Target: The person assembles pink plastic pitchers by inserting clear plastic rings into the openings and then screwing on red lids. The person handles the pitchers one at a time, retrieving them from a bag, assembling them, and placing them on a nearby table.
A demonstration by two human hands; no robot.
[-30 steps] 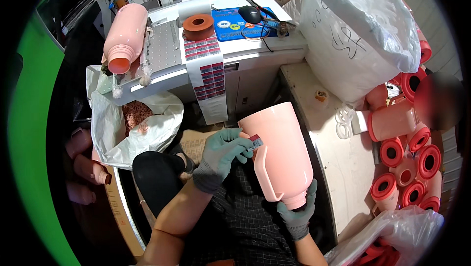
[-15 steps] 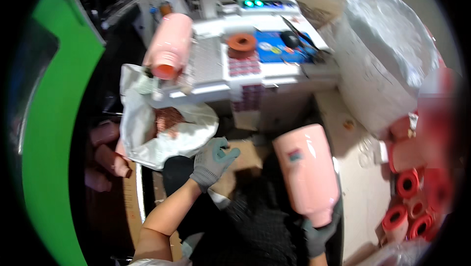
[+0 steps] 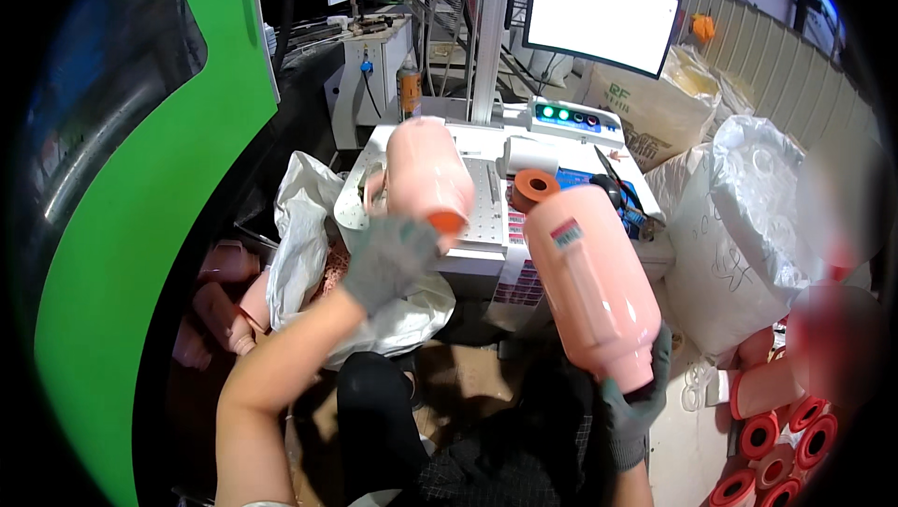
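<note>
1. Right hand (image 3: 639,404), in a grey knitted glove: fingers curled around the narrow threaded neck of a glossy, pale pink plastic bottle (image 3: 613,268), supporting it from below.
2. That bottle is tilted in front of the person, neck toward the lower right and broad base toward the upper left. Its long handle faces the viewer, and a small red-and-white rectangular label (image 3: 566,233) sits near the base end.
3. Left hand (image 3: 398,259), also gloved in grey and blurred: it overlaps the mouth end of a second pale pink plastic bottle with a side handle (image 3: 428,166). Whether the fingers are pressed together or spread, I cannot tell.
4. This second bottle is above a perforated grey metal plate (image 3: 488,180) on a white worktop (image 3: 479,137), its orange-toned mouth toward the person.
5. Right of the plate are a thick brown-orange ring (image 3: 550,191), a hanging strip of small printed labels (image 3: 519,284) and a black computer mouse (image 3: 606,187).
6. Behind them stand a white control box with green lights (image 3: 575,121) and a bright, blank-white monitor (image 3: 599,11).
7. Below left is a crumpled white sack (image 3: 412,318) with pink scraps; at right, a tall white plastic sack (image 3: 702,250) near pink containers with red rims (image 3: 769,390).
</note>
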